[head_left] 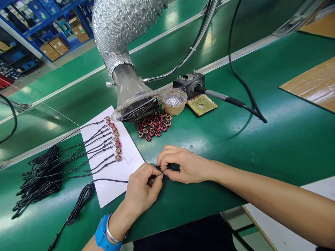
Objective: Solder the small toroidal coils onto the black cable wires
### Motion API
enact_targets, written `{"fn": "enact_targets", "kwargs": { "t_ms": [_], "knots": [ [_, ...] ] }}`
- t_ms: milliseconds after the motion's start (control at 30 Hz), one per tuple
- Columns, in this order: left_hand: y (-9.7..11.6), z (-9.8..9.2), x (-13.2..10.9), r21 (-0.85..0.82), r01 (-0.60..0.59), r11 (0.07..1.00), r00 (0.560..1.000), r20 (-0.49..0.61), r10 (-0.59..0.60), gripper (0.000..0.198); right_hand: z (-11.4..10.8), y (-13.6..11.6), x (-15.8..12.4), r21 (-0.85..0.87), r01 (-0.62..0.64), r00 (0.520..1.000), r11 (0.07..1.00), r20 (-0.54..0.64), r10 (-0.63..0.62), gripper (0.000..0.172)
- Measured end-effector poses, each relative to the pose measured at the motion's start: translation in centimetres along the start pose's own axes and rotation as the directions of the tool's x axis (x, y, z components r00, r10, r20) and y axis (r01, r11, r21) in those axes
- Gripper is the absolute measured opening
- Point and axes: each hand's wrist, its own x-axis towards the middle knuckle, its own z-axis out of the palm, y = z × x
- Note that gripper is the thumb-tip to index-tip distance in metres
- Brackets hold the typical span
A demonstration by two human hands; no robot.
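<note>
Over the front of the green bench, my left hand (143, 184) is closed in a pinch on the end of a black cable (112, 180). The cable runs left across a white paper sheet (107, 195) to a tied coil (81, 204). My right hand (184, 165) meets it fingertip to fingertip, thumb and forefinger closed at the same cable end. The tiny tip between the fingers is mostly hidden. On the sheet, a row of small copper-and-red wound rings (116, 139) lies beside the stripped ends of several black cables (89, 153).
A pile of red-and-black wound rings (153, 127) lies under a fume extractor hood (136, 101) on a silver duct (117, 35). Behind are a round pot of silvery material (175, 101), a yellow sponge (201, 104) and a soldering iron (220, 96) in its holder. Bundled cables (44, 174) lie left.
</note>
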Motion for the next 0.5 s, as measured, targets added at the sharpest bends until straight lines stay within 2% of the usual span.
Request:
{"fn": "enact_targets", "kwargs": {
  "t_ms": [200,367,433,500],
  "knots": [
    [0.1,0.0,0.1,0.012,-0.004,1.0,1.0,0.0,0.004,0.009,-0.1,-0.1,0.1,0.015,0.0,1.0,1.0,0.018,-0.001,0.014],
    [0.3,-0.2,0.1,-0.018,0.056,0.998,0.998,0.011,-0.056,0.005,-0.5,-0.2,0.3,0.049,-0.012,1.0,0.999,0.014,0.011,0.014],
    [0.4,-0.4,0.1,-0.023,0.084,0.996,0.996,0.004,-0.084,0.005,-1.1,-0.4,0.2,0.059,-0.036,0.999,0.998,-0.034,0.038,0.011],
    [0.6,-0.7,0.1,-0.021,0.11,0.994,0.994,0.004,-0.11,0.004,-2.0,-0.6,0.0,0.066,-0.105,0.978,0.992,-0.171,0.115,0.006]
  ]
}}
